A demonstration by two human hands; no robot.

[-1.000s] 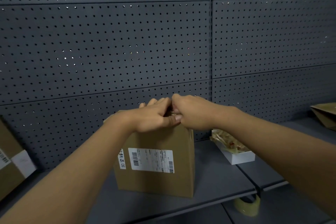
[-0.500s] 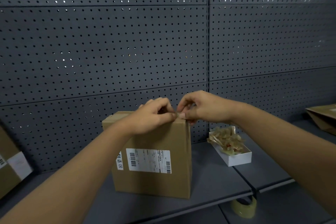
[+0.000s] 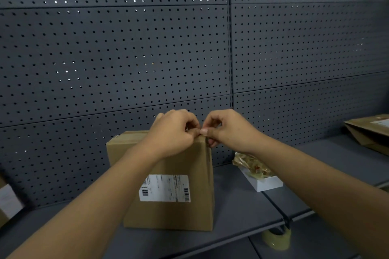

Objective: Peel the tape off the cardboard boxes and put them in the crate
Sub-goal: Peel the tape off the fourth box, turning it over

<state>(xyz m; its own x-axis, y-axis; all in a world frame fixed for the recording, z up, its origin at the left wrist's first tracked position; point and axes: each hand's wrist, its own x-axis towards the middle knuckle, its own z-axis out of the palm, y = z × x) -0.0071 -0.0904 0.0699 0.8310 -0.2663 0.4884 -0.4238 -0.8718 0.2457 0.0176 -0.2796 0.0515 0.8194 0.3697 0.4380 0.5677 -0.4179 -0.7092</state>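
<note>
Both hands, left hand point(image 3: 170, 132) and right hand point(image 3: 227, 130), pinch at tape on cardboard box point(image 3: 168, 185) top right corner (tape barely visible); peel just starting, crating left.

Both forearms are bare to the frame edge, no sleeves showing.

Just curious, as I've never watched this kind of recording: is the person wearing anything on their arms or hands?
Nothing shows. The left hand and right hand are bare: no gloves, rings or watch in view. Both forearms are uncovered too, with no sleeve visible up to the picture's edge.
</note>
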